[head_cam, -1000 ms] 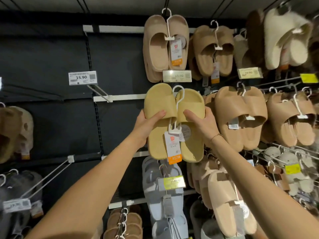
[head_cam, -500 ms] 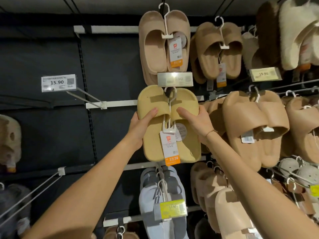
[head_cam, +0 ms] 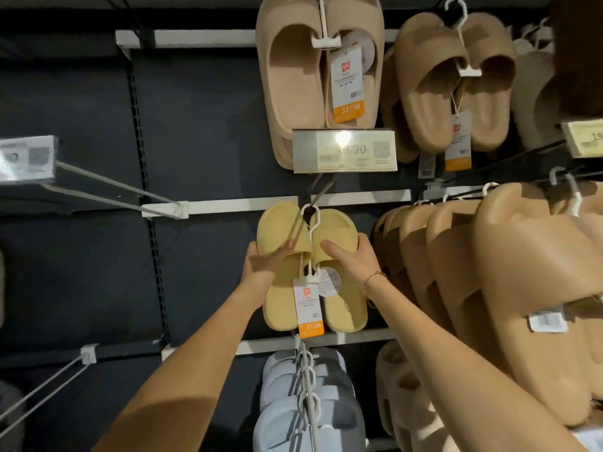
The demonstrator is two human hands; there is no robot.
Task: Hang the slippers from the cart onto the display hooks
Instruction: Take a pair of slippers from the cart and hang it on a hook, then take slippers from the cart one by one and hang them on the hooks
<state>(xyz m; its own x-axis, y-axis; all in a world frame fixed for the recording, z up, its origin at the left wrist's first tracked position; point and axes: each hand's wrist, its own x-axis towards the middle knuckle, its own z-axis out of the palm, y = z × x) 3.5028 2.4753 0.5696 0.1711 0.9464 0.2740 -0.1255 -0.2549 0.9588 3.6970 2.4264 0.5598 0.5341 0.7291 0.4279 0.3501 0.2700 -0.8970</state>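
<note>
Both hands (head_cam: 266, 267) (head_cam: 354, 261) have pushed the yellow slippers (head_cam: 339, 288) farther along the hook (head_cam: 321, 194).

Both hands, left hand (head_cam: 261, 267) and right hand (head_cam: 354, 261), hold yellow slippers (head_cam: 339, 308) against the rack.

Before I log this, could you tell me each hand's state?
Left hand: grips the yellow slippers.
Right hand: grips the same pair.

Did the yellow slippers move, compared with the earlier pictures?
Yes. The yellow slippers went up and back toward the wall: their white hanger loop, earlier below the price label, now sits on the hook behind it.
</note>
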